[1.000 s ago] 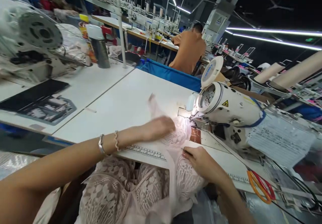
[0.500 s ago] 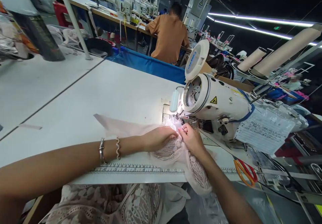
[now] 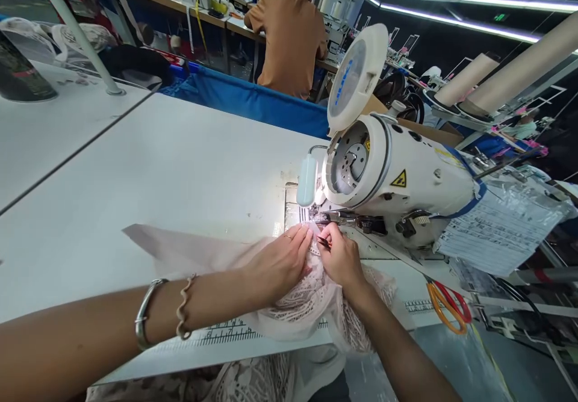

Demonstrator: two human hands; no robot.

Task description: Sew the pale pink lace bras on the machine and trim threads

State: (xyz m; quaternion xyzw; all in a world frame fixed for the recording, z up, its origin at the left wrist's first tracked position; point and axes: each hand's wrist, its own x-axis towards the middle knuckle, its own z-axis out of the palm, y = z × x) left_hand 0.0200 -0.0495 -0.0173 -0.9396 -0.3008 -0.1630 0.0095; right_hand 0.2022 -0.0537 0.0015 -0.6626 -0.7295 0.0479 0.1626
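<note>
My left hand lies flat on the pale pink lace garment, its fingers stretched toward the sewing machine's needle area. My right hand is closed, with a small dark pointed tool sticking out between thumb and fingers. That hand rests on the lace just right of my left fingertips. The white sewing machine stands beyond the right hand, its round end cover swung up. A sheer strip of the fabric spreads left over the table. Part of the garment is hidden under my hands.
Orange-handled scissors hang at the right table edge. A printed ruler tape runs along the front edge. Thread cones stand behind the machine. A blue cloth bin and a person in a brown shirt are beyond the table.
My left hand has gone from gripping the lace to lying flat on it near the needle. The dark tool now shows clearly in my right hand. The view has moved closer to the machine.
</note>
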